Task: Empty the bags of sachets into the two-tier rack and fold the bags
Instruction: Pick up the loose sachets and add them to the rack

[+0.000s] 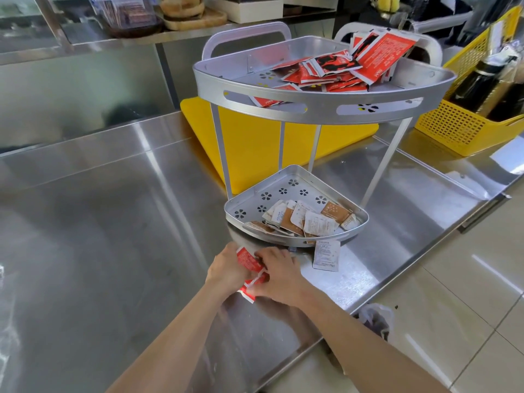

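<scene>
The silver two-tier rack (323, 109) stands on the steel counter. Its upper tier holds several red and black sachets (337, 72). Its lower tier (249, 214) holds several white and brown sachets (306, 219). In front of the rack, my left hand (226, 269) and my right hand (279, 275) press together on a red and white bag (249, 262) lying on the counter. Part of the bag is hidden under my fingers. One white sachet (326, 255) lies loose on the counter just below the lower tier.
A yellow cutting board (249, 143) lies behind the rack. A yellow perforated basket (465, 123) with dark bottles stands at the right. The counter's edge runs diagonally at the right, and a plastic bag (374, 316) lies on the tiled floor below.
</scene>
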The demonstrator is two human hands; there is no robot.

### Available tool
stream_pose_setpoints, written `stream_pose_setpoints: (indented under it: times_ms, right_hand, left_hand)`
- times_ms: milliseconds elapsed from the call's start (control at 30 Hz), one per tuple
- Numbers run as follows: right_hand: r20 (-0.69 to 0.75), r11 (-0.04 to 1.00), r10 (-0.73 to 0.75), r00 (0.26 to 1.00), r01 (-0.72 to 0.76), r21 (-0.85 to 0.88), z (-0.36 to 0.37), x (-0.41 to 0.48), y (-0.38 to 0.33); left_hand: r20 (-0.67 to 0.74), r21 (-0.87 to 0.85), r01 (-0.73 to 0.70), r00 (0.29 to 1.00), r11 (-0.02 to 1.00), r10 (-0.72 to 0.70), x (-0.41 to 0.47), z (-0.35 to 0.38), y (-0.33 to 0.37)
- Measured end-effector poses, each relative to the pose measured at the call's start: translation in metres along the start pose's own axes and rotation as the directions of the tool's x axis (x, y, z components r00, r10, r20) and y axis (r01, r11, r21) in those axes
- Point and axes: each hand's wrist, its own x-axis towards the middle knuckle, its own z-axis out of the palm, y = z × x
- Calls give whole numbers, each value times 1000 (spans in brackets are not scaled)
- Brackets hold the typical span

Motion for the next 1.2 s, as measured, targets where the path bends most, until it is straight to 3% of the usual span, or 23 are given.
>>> stream_pose_setpoints:
  times_ms: [133, 233, 367, 500, 600, 733, 833, 933, 1000, 1133, 1200]
  right_hand:
    - [31, 991, 45, 998, -41, -124, 6, -3, -5]
    - [12, 991, 102, 995, -101, -82, 9, 0, -14]
    - [128, 930, 50, 990, -93, 355, -2, -9, -20]
    - [107, 851, -16, 994, -43, 523, -31, -17, -39]
    - [-4, 823, -74, 997, 64, 565, -70, -18, -62]
    - [-224, 771, -147, 963, 254, 584, -133, -25, -99]
    - [-390, 702, -181, 903, 396, 592, -181, -33, -123]
    - [-501, 664, -190, 844, 486, 567, -230, -36, -139]
    - [-540, 708, -140, 830, 465, 532, -259, -32, -143]
    - [-558, 834, 14, 830, 298, 465, -294, -10, -137]
    - [-539, 891, 55, 841, 202, 406, -301, 3, -129]
  left_hand:
    - [-67, -74, -27, 998, 997, 22, -5, 0, -7]
    - [-29, -215, -62, 998, 975, 57, -9, -3, -11]
    - [12, -454, -83, 995, 887, 99, -22, -16, -12]
    - [-114, -440, -256, 967, 861, 229, -38, -48, 4]
    - [-251, -411, -435, 899, 801, 359, -53, -84, 31]
    - [-411, -494, -616, 788, 614, 459, -75, -133, 80]
    - [-524, -504, -742, 670, 443, 526, -88, -165, 125]
    - [-616, -349, -863, 505, 365, 605, -97, -191, 170]
    - [-636, -273, -890, 452, 366, 626, -94, -200, 197]
    - [-556, -177, -810, 551, 559, 622, -69, -197, 235]
    - [-541, -88, -778, 562, 622, 625, -55, -192, 244]
